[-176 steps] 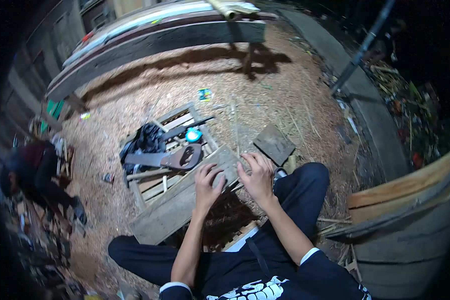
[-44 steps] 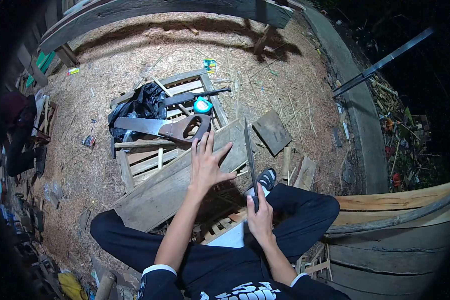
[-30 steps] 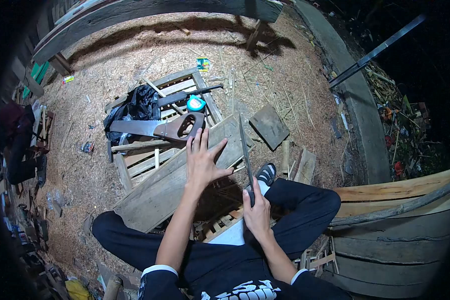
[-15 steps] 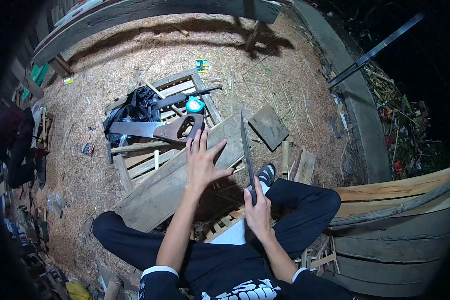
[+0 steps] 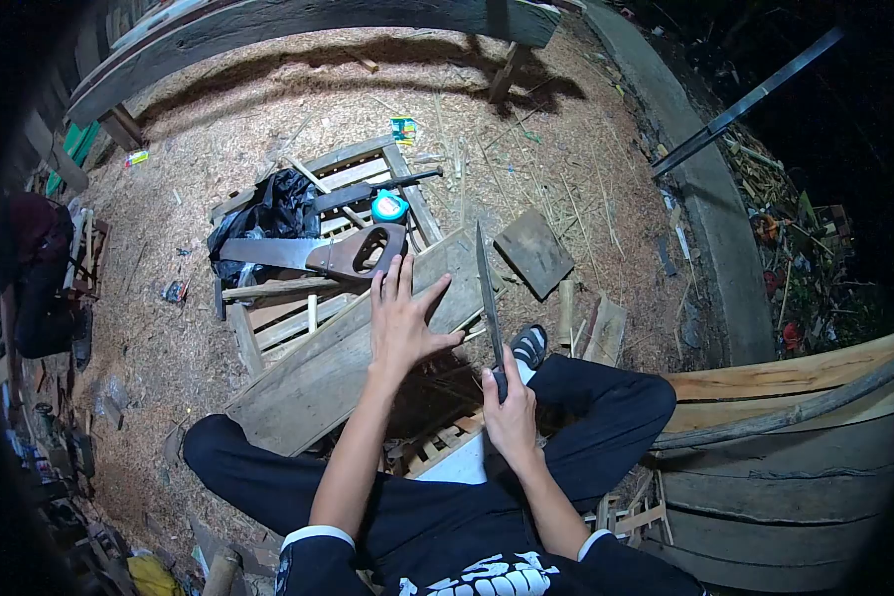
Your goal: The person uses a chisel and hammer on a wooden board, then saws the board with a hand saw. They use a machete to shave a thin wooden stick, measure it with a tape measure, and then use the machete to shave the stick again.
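My right hand [image 5: 510,412] is closed round the dark handle of a long knife [image 5: 489,290], whose blade points up and away from me. To its left, my left hand [image 5: 398,328] is spread over a long wooden plank [image 5: 313,392], thumb toward the knife. Its fingertips come right up to the wooden handle of a hand saw [image 5: 353,256]. The saw lies across a slatted wooden frame [image 5: 417,204], beside a black plastic bag [image 5: 273,214]. A teal tape measure [image 5: 388,207] and a second dark-bladed tool [image 5: 343,199] rest just beyond the saw.
A square wooden block [image 5: 533,253] lies right of the knife on shavings-covered ground. Large boards [image 5: 785,477] lean in at lower right. A wooden bench [image 5: 318,22] spans the back, and a metal bar [image 5: 750,99] stands at right. Another person [image 5: 45,278] sits at far left.
The knife and my right hand have shifted very slightly left. My left hand stays spread in about the same place. The person at far left has moved a little.
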`<state>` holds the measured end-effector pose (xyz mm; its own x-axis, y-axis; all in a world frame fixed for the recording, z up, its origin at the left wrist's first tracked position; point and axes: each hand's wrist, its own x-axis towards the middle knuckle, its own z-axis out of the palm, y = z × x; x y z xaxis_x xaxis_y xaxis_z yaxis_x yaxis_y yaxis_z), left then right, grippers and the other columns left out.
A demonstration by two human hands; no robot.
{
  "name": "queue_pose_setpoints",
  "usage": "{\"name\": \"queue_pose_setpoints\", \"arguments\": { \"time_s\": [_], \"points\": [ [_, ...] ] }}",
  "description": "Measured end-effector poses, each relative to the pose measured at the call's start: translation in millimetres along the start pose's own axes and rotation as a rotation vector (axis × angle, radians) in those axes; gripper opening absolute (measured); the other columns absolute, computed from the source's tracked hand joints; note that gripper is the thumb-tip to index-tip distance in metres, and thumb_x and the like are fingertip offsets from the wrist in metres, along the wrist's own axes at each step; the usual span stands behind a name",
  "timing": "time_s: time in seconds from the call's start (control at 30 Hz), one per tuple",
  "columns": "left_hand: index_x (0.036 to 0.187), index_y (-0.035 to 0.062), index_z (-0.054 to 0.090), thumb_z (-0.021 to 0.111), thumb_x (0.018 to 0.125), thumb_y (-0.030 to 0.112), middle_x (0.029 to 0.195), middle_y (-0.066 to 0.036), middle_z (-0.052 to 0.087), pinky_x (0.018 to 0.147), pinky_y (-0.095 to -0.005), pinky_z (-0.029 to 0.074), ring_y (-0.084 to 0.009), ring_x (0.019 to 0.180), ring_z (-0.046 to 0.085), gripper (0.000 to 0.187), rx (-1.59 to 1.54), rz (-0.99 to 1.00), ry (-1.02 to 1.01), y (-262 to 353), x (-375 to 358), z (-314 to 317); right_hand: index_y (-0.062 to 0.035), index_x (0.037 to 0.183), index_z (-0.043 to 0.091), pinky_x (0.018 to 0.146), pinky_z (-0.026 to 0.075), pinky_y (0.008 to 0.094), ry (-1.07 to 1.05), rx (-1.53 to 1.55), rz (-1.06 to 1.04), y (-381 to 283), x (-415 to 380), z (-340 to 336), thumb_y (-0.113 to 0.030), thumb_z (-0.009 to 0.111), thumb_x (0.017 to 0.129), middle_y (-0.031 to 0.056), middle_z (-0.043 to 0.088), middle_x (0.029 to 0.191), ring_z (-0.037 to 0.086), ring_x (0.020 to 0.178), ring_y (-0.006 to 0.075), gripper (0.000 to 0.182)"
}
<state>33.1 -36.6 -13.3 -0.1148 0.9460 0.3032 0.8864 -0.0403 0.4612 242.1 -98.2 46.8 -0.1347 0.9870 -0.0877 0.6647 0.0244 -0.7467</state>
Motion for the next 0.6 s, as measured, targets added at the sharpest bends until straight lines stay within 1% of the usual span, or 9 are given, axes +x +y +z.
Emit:
{"name": "queue_pose_setpoints", "arguments": {
  "time_s": [0.07, 0.13, 0.2, 0.37, 0.43, 0.47, 0.53, 0.57, 0.6],
  "points": [
    [0.146, 0.0331, 0.066, 0.089, 0.057, 0.065, 0.165, -0.025, 0.037, 0.128, -0.0556, 0.018, -0.04, 0.156, 0.029, 0.097, 0.004, 0.003, -0.002, 1.0, 1.0, 0.9, -0.0019, 0.154, 0.048, 0.084, 0.054, 0.0539, 0.003, 0.005, 0.012, 1.5, 0.1, 0.2, -0.027, 0.059, 0.108, 0.0343, 0.072, 0.105, 0.07, 0.1, 0.0525, 0.054],
    [0.148, 0.0299, 0.064, 0.085, 0.061, 0.071, 0.166, -0.026, 0.036, 0.127, -0.0561, 0.017, -0.0412, 0.156, 0.028, 0.099, 0.031, 0.015, 0.037, -0.9, -0.8, 3.3, -0.0012, 0.153, 0.048, 0.084, 0.054, 0.0535, -0.003, 0.017, 0.023, 6.6, -1.7, 3.1, -0.028, 0.059, 0.108, 0.0341, 0.072, 0.106, 0.07, 0.1, 0.0526, 0.054],
    [0.149, 0.0287, 0.063, 0.083, 0.061, 0.073, 0.165, -0.027, 0.036, 0.127, -0.0564, 0.016, -0.0417, 0.156, 0.027, 0.1, 0.036, 0.021, 0.04, -1.0, -1.3, 4.1, 0.0021, 0.151, 0.05, 0.075, 0.054, 0.0426, 0.055, 0.009, -0.049, 10.3, -2.8, 3.0, -0.027, 0.06, 0.108, 0.0255, 0.07, 0.087, 0.071, 0.076, 0.0345, 0.053],
    [0.15, 0.0272, 0.062, 0.083, 0.062, 0.072, 0.164, -0.026, 0.038, 0.127, -0.0566, 0.017, -0.0406, 0.155, 0.029, 0.101, 0.022, 0.015, 0.024, -0.8, -0.5, 3.4, 0.0046, 0.15, 0.051, 0.076, 0.054, 0.0424, 0.047, 0.005, -0.074, 8.8, -7.4, -7.3, -0.025, 0.06, 0.108, 0.0247, 0.07, 0.087, 0.07, 0.076, 0.0326, 0.052],
    [0.15, 0.0271, 0.062, 0.083, 0.061, 0.071, 0.164, -0.026, 0.039, 0.127, -0.0564, 0.017, -0.0402, 0.155, 0.03, 0.101, 0.022, 0.008, 0.017, -0.8, 1.0, 1.6, 0.005, 0.151, 0.049, 0.087, 0.056, 0.0478, 0.11, 0.065, -0.14, 2.5, -9.7, -7.1, -0.027, 0.058, 0.108, 0.0346, 0.072, 0.109, 0.072, 0.103, 0.0493, 0.054],
    [0.15, 0.0271, 0.062, 0.084, 0.061, 0.07, 0.163, -0.025, 0.039, 0.127, -0.0562, 0.017, -0.0398, 0.155, 0.03, 0.101, 0.019, 0.006, 0.01, 0.2, 0.3, 0.7, 0.005, 0.151, 0.049, 0.087, 0.056, 0.0478, 0.107, 0.066, -0.132, 0.5, -11.0, -6.0, -0.027, 0.058, 0.108, 0.0346, 0.072, 0.109, 0.072, 0.103, 0.0493, 0.054],
    [0.15, 0.0272, 0.062, 0.084, 0.06, 0.07, 0.163, -0.025, 0.04, 0.127, -0.0559, 0.017, -0.0398, 0.155, 0.031, 0.101, 0.022, 0.007, 0.01, 0.4, 0.1, 1.1, 0.004, 0.15, 0.051, 0.08, 0.054, 0.0429, 0.167, 0.055, -0.204, -2.6, -8.8, -5.7, -0.028, 0.059, 0.109, 0.0269, 0.071, 0.092, 0.072, 0.08, 0.0338, 0.053],
    [0.15, 0.0273, 0.062, 0.084, 0.06, 0.07, 0.163, -0.025, 0.04, 0.127, -0.0557, 0.017, -0.0397, 0.155, 0.031, 0.101, 0.028, 0.007, 0.015, 0.8, 0.4, 1.3, 0.004, 0.15, 0.051, 0.08, 0.054, 0.0429, 0.169, 0.053, -0.202, -1.4, -7.4, -6.0, -0.028, 0.059, 0.109, 0.0269, 0.071, 0.092, 0.072, 0.08, 0.0338, 0.053],
    [0.15, 0.0273, 0.062, 0.084, 0.06, 0.07, 0.163, -0.025, 0.04, 0.127, -0.0557, 0.017, -0.0397, 0.155, 0.031, 0.101, 0.025, 0.009, 0.013, 0.9, -0.3, 2.4, 0.0036, 0.151, 0.051, 0.08, 0.055, 0.0431, 0.107, 0.034, -0.121, 1.3, -6.0, -5.3, -0.027, 0.059, 0.109, 0.0272, 0.071, 0.092, 0.072, 0.081, 0.034, 0.052]
  ]
}}
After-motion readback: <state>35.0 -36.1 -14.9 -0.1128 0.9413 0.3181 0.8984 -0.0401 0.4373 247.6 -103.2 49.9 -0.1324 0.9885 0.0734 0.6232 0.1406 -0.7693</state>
